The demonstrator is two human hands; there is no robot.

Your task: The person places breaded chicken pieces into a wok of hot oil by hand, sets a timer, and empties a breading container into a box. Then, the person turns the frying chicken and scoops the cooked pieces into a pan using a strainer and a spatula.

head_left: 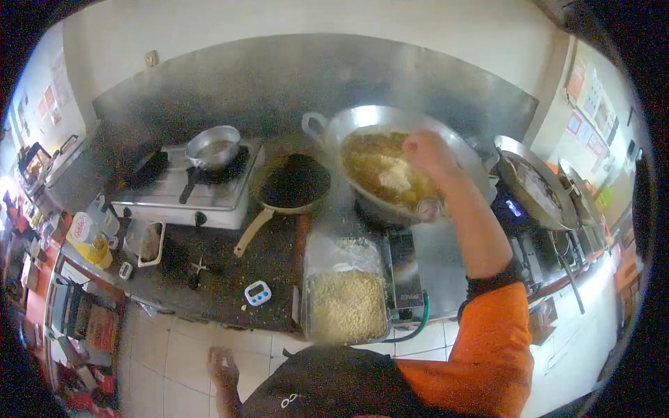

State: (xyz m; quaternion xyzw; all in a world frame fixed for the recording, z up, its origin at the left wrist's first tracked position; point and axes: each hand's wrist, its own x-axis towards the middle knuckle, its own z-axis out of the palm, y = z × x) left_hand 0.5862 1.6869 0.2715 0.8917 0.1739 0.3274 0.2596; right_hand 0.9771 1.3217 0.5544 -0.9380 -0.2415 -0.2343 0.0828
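Note:
My right hand (426, 152) is over the large metal wok (369, 115), its fingers closed; whatever may be in them is hidden. Below it, a pale, floury piece of food (394, 174) lies in the bubbling golden-brown oil (369, 150). A round metal object (428, 207), perhaps a strainer, shows at the wok's near rim under my forearm. My left hand (223, 367) hangs low at my side above the tiled floor, fingers loosely apart and holding nothing. In front of me stands a clear container (348, 304) of pale crumbly coating, with white flour at its far end.
Left of the wok are a dark frying pan (293, 182) with a beige handle and a stove (182, 209) bearing a small pot (213, 144). A blue-white timer (258, 293) and tongs-like tool (198, 270) lie on the counter. More pans (536, 182) stand at right.

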